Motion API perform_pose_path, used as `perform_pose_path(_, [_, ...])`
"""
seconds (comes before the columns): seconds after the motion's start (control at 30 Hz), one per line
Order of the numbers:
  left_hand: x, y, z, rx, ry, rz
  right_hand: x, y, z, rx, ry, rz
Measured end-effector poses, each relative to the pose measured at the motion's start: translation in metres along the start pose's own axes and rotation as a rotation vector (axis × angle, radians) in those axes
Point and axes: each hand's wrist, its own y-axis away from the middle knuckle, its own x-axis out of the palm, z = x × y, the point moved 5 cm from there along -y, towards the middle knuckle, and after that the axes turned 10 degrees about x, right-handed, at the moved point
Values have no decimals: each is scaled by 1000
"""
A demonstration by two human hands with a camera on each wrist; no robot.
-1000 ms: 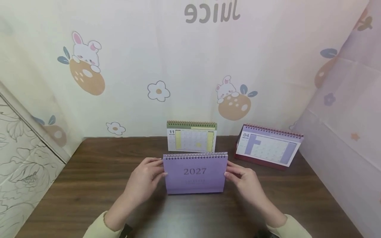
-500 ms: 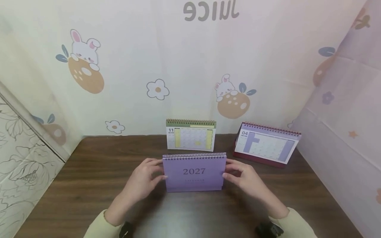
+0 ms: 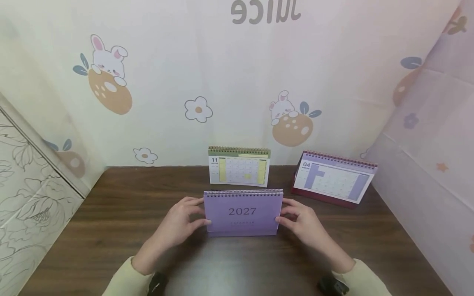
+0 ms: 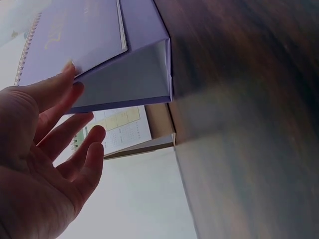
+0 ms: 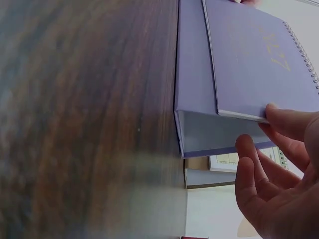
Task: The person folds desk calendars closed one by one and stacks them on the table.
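Note:
A purple desk calendar [image 3: 242, 211] marked 2027 stands on the wooden table, its spiral binding along the top. My left hand [image 3: 181, 222] holds its left side, the thumb on the front cover near the edge. On the opposite side, my right hand [image 3: 301, 222] holds the cover's edge with its thumb in front. In the left wrist view, the other fingers of the left hand [image 4: 55, 144] are bent beside the calendar's hollow triangular end. The right wrist view has the right hand [image 5: 284, 164] in a similar pose at the other end.
Behind the purple calendar stands a green-topped desk calendar [image 3: 240, 166] showing 11. A calendar with a dark red base [image 3: 335, 177] showing 04 stands angled at the right. A patterned curtain [image 3: 237, 74] hangs along the back of the table [image 3: 122, 205].
The purple calendar's top edge appears slightly lower against the green calendar, with a little more space between them. My left thumb reaches slightly farther onto the cover. Both hands keep their places at its sides.

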Motion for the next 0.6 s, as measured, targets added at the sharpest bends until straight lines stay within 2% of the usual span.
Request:
perform_pose_path(0.23, [5,0,4,6,-1,25,0,1,-1,-37,53,16])
perform_pose_path(0.47, [13,2,6,31,-42,75,3,1,-4,-94,122,94])
perform_pose_path(0.6, [14,1,6,35,-53,71,4,0,-3,-119,128,83])
